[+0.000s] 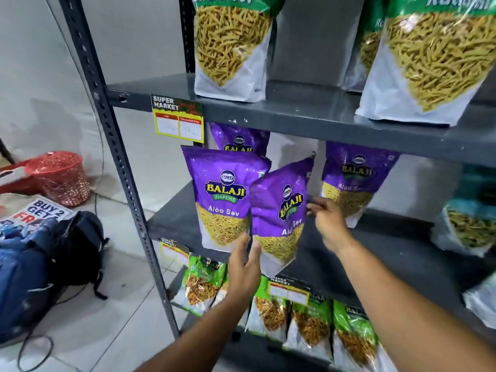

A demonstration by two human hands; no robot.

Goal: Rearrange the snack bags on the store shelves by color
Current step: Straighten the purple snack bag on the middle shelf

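A tilted purple Aloo Sev bag [281, 210] hangs over the front of the middle shelf [362, 253]. My left hand [245, 267] grips its lower left edge and my right hand [328, 224] pinches its right edge. Beside it on the left stands an upright purple bag [222, 194]. Another purple bag [239, 139] stands behind that, and a third [351, 181] is to the right. Green-topped Ratlami Sev bags [230, 44] [434, 57] stand on the top shelf [308, 116]. Several bright green snack bags [308, 318] line the lower shelf.
A grey slotted rack upright [118, 157] frames the left side. Price tags [177, 119] hang on the shelf edges. On the tiled floor at left lie a dark backpack [75, 248], blue bags [18, 277], a red basket [60, 178] and a promo sign [37, 210]. Teal-topped bags [469, 224] sit at far right.
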